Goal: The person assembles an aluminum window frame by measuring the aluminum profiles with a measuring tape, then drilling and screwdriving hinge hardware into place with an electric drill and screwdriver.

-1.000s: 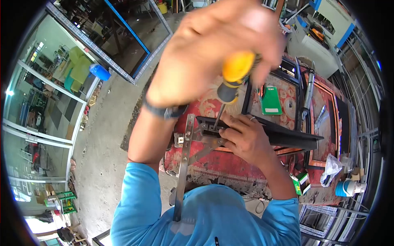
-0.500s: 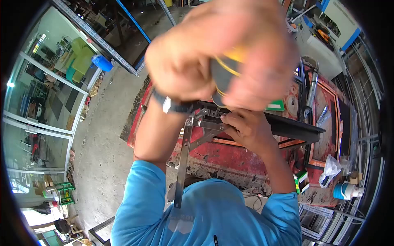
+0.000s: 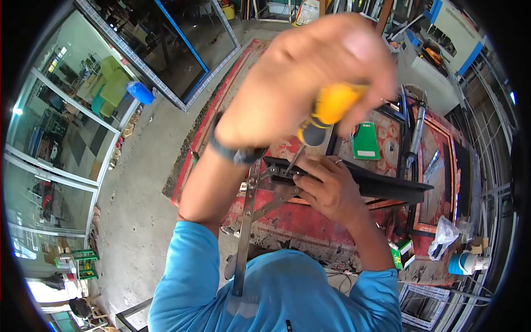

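Observation:
My left hand, blurred and with a dark wristband, is closed round a yellow-and-black screwdriver. The shaft points down at the end of a black metal frame bar; whether its tip sits in a screw cannot be made out. My right hand, wearing a ring, grips that bar near the tip, with the fingers bent beside it. A steel window hinge joins the bar's end. Its long arm reaches down towards my blue shirt, and a shorter link slants under the bar.
Beneath lies a worn red cloth-covered worktop, with a green box, orange-edged frames and a plastic bag. Glass doors stand left; a large frame leans at the upper left. Metal profiles line the right.
My left hand has turned, exposing more of the screwdriver's yellow handle and its shaft. My right hand stays at the bar's end. The view has shifted slightly, uncovering the green box.

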The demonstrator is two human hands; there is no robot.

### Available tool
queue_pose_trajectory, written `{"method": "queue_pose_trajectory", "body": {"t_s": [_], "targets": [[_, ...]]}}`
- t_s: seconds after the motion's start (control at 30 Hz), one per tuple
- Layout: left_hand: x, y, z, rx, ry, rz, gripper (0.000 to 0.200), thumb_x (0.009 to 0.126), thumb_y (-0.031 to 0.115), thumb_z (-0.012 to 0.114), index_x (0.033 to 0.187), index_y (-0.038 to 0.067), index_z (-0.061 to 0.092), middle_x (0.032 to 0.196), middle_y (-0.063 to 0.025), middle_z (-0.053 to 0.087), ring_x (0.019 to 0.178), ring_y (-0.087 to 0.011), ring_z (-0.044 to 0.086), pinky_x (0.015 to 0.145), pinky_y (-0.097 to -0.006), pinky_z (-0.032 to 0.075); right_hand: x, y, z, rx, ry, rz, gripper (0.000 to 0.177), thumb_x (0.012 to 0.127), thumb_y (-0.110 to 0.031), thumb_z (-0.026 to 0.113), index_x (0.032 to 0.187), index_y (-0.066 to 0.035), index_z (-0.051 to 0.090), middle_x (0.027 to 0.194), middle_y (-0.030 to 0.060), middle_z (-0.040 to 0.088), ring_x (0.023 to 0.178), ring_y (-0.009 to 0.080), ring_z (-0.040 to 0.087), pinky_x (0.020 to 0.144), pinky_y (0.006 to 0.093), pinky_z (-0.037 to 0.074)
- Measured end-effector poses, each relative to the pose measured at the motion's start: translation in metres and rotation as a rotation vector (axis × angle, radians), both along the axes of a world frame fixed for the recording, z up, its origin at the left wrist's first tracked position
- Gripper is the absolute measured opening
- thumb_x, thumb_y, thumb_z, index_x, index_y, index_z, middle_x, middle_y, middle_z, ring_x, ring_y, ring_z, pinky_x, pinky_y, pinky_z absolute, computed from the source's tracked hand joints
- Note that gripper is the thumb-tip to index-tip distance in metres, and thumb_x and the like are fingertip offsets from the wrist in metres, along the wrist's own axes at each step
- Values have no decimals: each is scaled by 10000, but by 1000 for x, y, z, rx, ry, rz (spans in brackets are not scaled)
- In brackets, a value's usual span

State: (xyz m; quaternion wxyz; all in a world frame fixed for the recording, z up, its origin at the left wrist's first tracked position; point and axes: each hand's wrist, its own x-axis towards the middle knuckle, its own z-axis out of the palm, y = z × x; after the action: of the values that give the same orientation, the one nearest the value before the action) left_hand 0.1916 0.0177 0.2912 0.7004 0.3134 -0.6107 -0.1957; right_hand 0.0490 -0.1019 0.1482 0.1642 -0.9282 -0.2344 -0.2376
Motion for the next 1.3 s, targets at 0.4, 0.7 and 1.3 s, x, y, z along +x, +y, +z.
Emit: {"method": "queue_pose_trajectory", "body": {"t_s": [0.4,0.7,1.3], "targets": [[-39,-8,-3,-241,19,480,421,1077,352,410,913,15,602,668,-68,515,504,-124,470,417,-240,390,7,-2,-6,-52,-81,-29,255,832,-190,658,1076,-129,700,1117,-6,662,1222,261,586,896,429,510],[-8,0,9,-275,-403,684,297,1016,258,564,911,-5,651,721,-74,613,561,-163,590,527,-320,476,5,-2,-10,-45,-159,54,285,717,-146,787,990,-97,724,1062,15,678,1192,282,614,1002,467,492],[2,9,0,-13,252,-446,369,1047,281,509,840,14,657,746,-70,633,592,-139,581,486,-280,452,4,-11,9,27,61,171,223,779,-107,747,1002,-102,748,1127,-5,740,1181,247,623,902,411,513]]}}
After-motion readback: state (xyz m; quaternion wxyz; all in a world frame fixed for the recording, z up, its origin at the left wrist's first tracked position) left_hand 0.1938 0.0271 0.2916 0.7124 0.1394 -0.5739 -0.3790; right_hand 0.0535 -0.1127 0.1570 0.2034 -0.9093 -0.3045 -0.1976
